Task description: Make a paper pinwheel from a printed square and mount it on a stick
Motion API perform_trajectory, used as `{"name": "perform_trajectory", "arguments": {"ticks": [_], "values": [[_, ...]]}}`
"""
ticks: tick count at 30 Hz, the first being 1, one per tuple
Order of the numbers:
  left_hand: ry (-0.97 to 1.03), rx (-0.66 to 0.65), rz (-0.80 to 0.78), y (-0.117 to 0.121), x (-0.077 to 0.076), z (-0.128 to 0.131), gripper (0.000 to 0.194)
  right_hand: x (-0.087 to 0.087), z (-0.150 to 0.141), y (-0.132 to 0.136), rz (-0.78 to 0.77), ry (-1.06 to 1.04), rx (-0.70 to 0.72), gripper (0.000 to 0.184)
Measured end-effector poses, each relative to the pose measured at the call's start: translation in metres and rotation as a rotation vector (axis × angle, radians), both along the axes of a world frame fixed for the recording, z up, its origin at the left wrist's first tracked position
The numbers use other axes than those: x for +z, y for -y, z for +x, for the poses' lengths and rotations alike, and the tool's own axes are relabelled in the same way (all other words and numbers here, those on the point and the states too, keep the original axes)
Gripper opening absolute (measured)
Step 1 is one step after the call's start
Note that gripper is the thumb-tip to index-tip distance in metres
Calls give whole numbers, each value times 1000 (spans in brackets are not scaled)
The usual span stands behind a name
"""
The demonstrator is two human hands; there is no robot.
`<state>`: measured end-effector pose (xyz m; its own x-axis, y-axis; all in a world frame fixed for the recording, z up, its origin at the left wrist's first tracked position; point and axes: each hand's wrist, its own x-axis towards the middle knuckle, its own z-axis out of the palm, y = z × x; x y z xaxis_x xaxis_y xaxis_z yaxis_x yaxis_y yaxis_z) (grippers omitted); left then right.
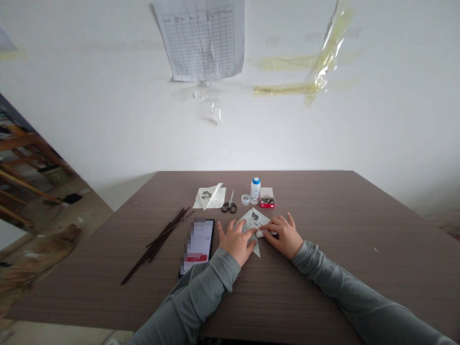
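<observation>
On the table in front of me lies a folded sheet of pale paper [253, 216] with a dark printed picture on it and a pointed flap towards me. My left hand [235, 241] rests flat over its left side, fingers spread. At the right side of the sheet, my right hand [284, 235] has thumb and index finger close together on the paper's edge. Just beyond the paper stand a white bottle [255, 192] with a blue top, a small translucent cap [245, 199] and an open red-and-white box [267, 203] holding small dark pieces.
Black-handled scissors [229, 206] and more printed paper [220, 199] lie at the back. Left of my left hand is a phone [201, 239], with several thin dark brown sticks [163, 241] beyond it. The brown table [323, 206] meets a white wall [287, 139].
</observation>
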<state>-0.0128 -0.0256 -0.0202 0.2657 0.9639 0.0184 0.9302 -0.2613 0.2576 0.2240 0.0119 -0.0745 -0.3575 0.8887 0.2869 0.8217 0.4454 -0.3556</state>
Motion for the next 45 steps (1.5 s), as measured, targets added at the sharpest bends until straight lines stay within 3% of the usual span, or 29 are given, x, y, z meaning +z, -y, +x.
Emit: {"name": "perform_trajectory", "arguments": {"ticks": [10,20,37,45], "values": [[-38,3,-38,3,12,2,48,4,1,4,119,112,28,29],[-31,2,-31,3,15,1,47,1,14,0,33,68,64,33],[12,-13,-62,0,15,1,50,-17,12,-8,160,117,111,33],[24,-18,-69,-1,11,0,60,-25,17,-10,91,110,82,37]]}}
